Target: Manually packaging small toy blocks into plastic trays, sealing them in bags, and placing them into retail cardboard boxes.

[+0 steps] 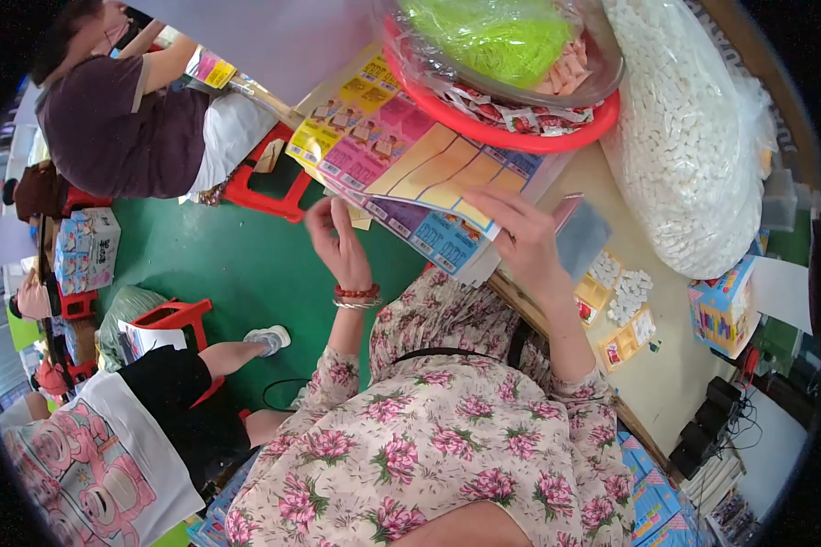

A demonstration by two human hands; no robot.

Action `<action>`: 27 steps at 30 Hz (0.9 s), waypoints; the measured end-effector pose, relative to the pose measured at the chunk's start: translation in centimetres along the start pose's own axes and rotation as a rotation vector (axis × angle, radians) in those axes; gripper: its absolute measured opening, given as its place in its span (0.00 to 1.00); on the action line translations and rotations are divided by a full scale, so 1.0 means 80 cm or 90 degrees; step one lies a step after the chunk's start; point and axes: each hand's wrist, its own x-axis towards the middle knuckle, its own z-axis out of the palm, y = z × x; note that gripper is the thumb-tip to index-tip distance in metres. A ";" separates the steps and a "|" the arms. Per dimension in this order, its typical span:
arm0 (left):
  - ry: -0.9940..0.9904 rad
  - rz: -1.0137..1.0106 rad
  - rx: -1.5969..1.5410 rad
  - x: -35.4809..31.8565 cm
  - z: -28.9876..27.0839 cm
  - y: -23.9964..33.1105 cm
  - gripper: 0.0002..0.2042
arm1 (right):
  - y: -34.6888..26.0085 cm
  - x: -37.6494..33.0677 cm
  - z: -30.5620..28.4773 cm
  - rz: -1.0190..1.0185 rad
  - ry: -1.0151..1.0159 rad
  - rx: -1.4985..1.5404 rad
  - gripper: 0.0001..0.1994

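Cream tabletop (pixel 680 319) right of right hand (pixel 518 239), which pinches curled edge of colour-printed paper sheet (pixel 442 164), stretching up-left from fingers. Left hand (pixel 342 248) loosely spread, near sheet. Sheet-lifting, apparently; next calls for steadying left grip.

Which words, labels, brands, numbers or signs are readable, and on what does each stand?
I quote no wording. Print shows on:
Coloured sheets: print too small to read.
Carton, left: dark characters, blurred.
Blue box, right: lettering, too small.
Blue packages, lower right: too small.
Dark strip, upper right: unclear.
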 end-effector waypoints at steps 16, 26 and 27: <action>-0.060 -0.079 -0.105 -0.002 0.035 0.014 0.05 | -0.010 0.075 0.049 -0.125 -0.111 0.021 0.09; -0.125 0.028 -0.027 0.007 0.030 0.016 0.02 | 0.016 0.128 0.088 -0.283 -0.199 0.094 0.07; -0.126 0.037 -0.053 0.010 0.030 0.016 0.02 | 0.016 0.133 0.088 -0.275 -0.212 0.113 0.07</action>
